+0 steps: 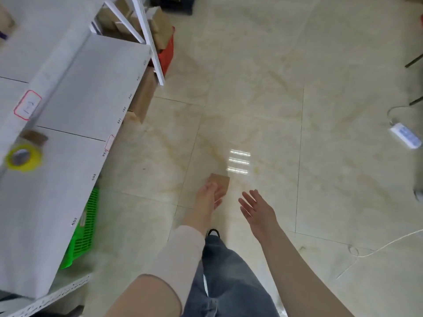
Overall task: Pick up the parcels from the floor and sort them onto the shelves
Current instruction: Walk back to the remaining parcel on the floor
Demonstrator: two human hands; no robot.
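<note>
Left hand (211, 193) grips the small box (220, 183) — seemingly just off the floor (263, 88) — bound for the shelf (75, 115); right hand (254, 208) open, fingers spread, empty.

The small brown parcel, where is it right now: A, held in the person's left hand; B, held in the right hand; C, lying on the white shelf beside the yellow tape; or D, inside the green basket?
A: the left hand has its fingers wrapped around the small brown parcel above the floor, while the right hand is open and empty.
</note>
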